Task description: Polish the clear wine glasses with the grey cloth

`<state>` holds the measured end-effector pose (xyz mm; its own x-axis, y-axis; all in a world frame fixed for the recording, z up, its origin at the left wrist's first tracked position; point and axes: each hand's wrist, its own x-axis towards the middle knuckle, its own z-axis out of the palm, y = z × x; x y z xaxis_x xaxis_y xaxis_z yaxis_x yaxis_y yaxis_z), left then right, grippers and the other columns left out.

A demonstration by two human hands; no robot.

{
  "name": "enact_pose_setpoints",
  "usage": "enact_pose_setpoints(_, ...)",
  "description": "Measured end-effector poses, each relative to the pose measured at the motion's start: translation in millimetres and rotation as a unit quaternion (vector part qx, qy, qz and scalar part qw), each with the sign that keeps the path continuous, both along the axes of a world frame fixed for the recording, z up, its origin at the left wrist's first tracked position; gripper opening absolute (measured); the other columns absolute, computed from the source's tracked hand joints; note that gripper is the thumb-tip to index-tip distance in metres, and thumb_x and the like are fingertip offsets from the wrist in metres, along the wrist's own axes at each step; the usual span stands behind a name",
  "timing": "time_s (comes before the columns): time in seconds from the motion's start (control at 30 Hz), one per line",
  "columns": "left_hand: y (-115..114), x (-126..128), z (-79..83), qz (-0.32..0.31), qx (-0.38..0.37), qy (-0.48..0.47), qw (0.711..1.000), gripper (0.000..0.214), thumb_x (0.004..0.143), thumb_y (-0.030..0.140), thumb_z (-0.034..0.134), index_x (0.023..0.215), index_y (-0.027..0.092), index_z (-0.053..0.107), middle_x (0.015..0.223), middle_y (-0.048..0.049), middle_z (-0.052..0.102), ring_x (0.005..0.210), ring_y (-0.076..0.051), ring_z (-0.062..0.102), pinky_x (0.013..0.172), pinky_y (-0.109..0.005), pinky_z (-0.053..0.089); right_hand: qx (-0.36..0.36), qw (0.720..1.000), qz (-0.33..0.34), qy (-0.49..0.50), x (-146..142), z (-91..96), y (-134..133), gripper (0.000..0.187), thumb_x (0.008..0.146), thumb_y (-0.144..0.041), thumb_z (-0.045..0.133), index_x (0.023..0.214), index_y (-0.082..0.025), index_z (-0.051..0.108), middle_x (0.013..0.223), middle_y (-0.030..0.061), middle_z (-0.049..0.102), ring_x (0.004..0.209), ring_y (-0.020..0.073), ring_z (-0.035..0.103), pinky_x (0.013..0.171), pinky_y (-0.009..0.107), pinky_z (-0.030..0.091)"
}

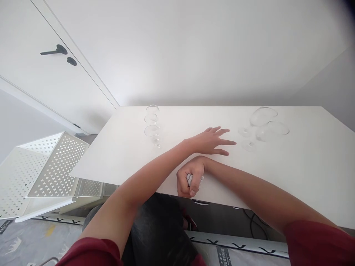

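Observation:
My left hand (212,141) reaches across the white table (305,166) with fingers stretched out flat, pointing toward two clear wine glasses (264,127) that lie on their sides at the right. It holds nothing and stops a little short of their round bases. My right hand (190,180) rests near the table's front edge, closed in a fist around a small crumpled white cloth or tissue (190,179). My two forearms cross. Two or three upright clear glasses (152,123) stand at the far left of the table.
A white wall runs behind the table. A white door with a black handle (54,50) is at the upper left. A perforated white metal rack (41,170) stands left of the table. Black cables (253,221) lie on the floor under the table's front edge.

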<state>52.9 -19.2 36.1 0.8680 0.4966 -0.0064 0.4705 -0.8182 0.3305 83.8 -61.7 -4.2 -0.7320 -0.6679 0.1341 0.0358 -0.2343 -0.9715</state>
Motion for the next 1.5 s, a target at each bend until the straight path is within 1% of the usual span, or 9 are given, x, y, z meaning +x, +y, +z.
enact_pose_setpoints(0.1,19,37,-12.4,0.002,-0.025,0.034,0.999,0.077,0.103,0.073,0.05,0.173,0.043,0.037,0.188,-0.0009,0.019,0.175,-0.043,0.007,0.141,-0.065,0.009,-0.002,1.0,0.003,0.009,-3,-0.4,1,0.051,0.091,-0.064,0.079,0.066,-0.023,0.063,0.072,0.0033,0.051,0.068,0.0194,0.048,0.072,0.037,0.047)
enact_pose_setpoints(0.3,39,81,-35.2,0.001,-0.006,0.029,1.0,0.092,0.098,0.082,0.044,0.177,0.039,0.026,0.189,-0.0039,0.012,0.175,-0.044,-0.002,0.139,-0.069,0.0,0.003,0.999,0.045,0.03,-10,-1.3,4,0.045,0.092,-0.059,0.08,0.07,-0.023,0.063,0.074,0.0023,0.051,0.068,0.0188,0.047,0.073,0.034,0.048)
enact_pose_setpoints(0.4,43,90,-43.7,0.007,-0.012,0.034,0.999,0.091,0.098,0.085,0.039,0.176,0.041,0.029,0.189,-0.0014,0.013,0.175,-0.044,-0.001,0.138,-0.073,-0.002,0.016,0.998,0.055,0.032,-11,-0.8,4,0.044,0.089,-0.058,0.083,0.069,-0.023,0.064,0.075,0.0023,0.052,0.069,0.0191,0.048,0.075,0.033,0.049)
enact_pose_setpoints(0.63,41,90,-45.8,0.03,-0.02,0.053,0.998,0.069,0.11,0.062,0.026,0.175,0.041,0.031,0.189,-0.0016,0.012,0.176,-0.038,0.002,0.136,-0.077,0.0,0.018,0.997,0.068,0.01,-11,0.2,6,0.044,0.088,-0.06,0.084,0.073,-0.024,0.064,0.076,0.0021,0.052,0.071,0.0195,0.05,0.077,0.034,0.05)
enact_pose_setpoints(0.8,32,61,-41.3,0.05,-0.015,0.061,0.997,0.066,0.112,0.053,0.022,0.176,0.038,0.031,0.189,-0.0043,0.01,0.176,-0.038,0.002,0.135,-0.078,-0.001,-0.001,1.0,0.029,0.011,-7,-0.2,6,0.045,0.093,-0.06,0.079,0.073,-0.022,0.064,0.078,0.003,0.052,0.072,0.0187,0.048,0.076,0.034,0.047)
enact_pose_setpoints(1.0,12,-6,-42.4,0.093,-0.004,0.063,0.994,0.063,0.114,0.05,0.022,0.174,0.035,0.036,0.189,-0.0072,0.008,0.176,-0.039,0.005,0.134,-0.081,0.001,-0.035,0.999,-0.032,0.01,-2,-0.3,5,0.047,0.094,-0.059,0.079,0.07,-0.021,0.065,0.075,0.0041,0.054,0.071,0.0188,0.048,0.072,0.036,0.044)
enact_pose_setpoints(1.1,-6,-35,-43.3,0.182,0.006,0.065,0.981,0.063,0.114,0.047,0.025,0.172,0.03,0.04,0.188,-0.0101,0.011,0.175,-0.042,0.002,0.137,-0.076,0.001,-0.043,0.998,-0.035,0.012,-2,0.1,4,0.046,0.095,-0.057,0.079,0.07,-0.02,0.065,0.075,0.0037,0.054,0.07,0.0183,0.047,0.072,0.036,0.042)
enact_pose_setpoints(1.23,-27,-62,-43.9,0.32,0.002,0.059,0.946,0.062,0.113,0.04,0.03,0.171,0.02,0.042,0.187,-0.0165,0.011,0.174,-0.043,0.006,0.141,-0.066,0.011,-0.042,0.999,-0.031,0.011,-2,-0.9,5,0.045,0.096,-0.056,0.079,0.072,-0.02,0.067,0.077,0.004,0.055,0.071,0.0184,0.048,0.073,0.036,0.042)
enact_pose_setpoints(1.5,-38,-101,-44.7,0.433,-0.002,0.025,0.901,0.06,0.112,0.024,0.031,0.169,0.012,0.043,0.185,-0.0252,0.014,0.174,-0.04,0.012,0.141,-0.058,0.022,-0.046,0.998,-0.045,0.017,1,-0.3,4,0.042,0.097,-0.05,0.08,0.072,-0.019,0.065,0.076,0.0043,0.056,0.072,0.0181,0.05,0.073,0.035,0.043)
